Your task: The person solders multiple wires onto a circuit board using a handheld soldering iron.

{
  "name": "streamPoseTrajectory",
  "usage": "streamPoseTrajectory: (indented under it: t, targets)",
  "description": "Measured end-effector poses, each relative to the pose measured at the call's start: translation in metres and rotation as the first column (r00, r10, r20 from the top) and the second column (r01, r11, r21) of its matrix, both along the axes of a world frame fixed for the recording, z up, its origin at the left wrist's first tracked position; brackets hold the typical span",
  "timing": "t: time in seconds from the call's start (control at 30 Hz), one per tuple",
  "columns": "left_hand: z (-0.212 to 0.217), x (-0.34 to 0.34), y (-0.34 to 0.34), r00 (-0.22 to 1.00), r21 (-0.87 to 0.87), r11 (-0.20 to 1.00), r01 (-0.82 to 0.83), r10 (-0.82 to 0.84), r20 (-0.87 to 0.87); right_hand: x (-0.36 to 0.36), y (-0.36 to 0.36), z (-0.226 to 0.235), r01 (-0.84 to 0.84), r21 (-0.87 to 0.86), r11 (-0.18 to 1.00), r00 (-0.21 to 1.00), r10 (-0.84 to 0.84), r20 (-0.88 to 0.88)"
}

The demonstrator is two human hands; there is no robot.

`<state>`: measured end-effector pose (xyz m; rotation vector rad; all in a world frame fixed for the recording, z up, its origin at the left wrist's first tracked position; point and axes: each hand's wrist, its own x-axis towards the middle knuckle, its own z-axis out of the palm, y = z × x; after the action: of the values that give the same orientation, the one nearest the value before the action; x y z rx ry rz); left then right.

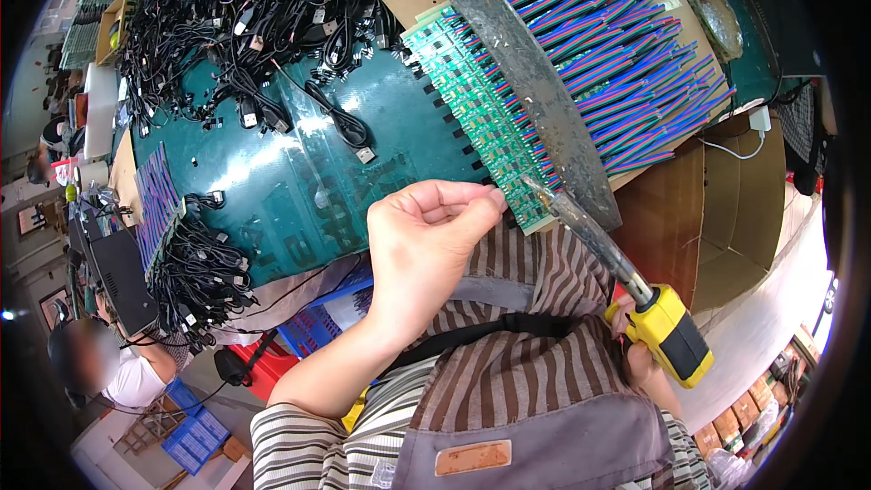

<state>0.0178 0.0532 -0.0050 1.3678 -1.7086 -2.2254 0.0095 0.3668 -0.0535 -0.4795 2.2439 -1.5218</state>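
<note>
Head camera looks steeply down, close over workbench [272,181].

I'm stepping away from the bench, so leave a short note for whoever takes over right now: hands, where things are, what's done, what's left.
Left hand: fingers pinched at the near edge of the green circuit board strip.
Right hand: gripping the yellow-handled soldering iron, tip at the strip's near end.
A grey metal bar lies across the strip's blue and red wires.
USB cables are piled at the far left of the table.
Which joints are soldered, and how many remain, cannot be told from this view.
</note>
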Motion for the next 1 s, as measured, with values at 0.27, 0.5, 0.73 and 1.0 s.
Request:
streamPoseTrajectory:
  t: [0.27,0.5,0.73,1.0]
  targets:
    - [-0.003,0.002,-0.004,0.996,0.062,0.998,0.027,-0.021,-0.090,-0.008,-0.009,0.006,0.003,-0.007,1.000,0.999,-0.003,-0.048]
    - [0.006,-0.005,-0.052,0.939,-0.437,0.831,0.344,-0.296,0.175,-0.012,-0.014,0.007,0.022,-0.009,1.000,0.998,-0.023,-0.065]
    - [-0.024,-0.049,-0.106,0.981,-0.944,0.283,0.171,-0.133,0.138,-0.011,-0.008,-0.004,-0.039,-0.098,0.994,0.993,0.028,-0.110]
    - [-0.023,-0.047,-0.116,0.929,-0.930,0.181,0.319,-0.252,0.270,-0.013,-0.015,0.001,0.001,-0.069,0.998,0.995,-0.008,-0.104]
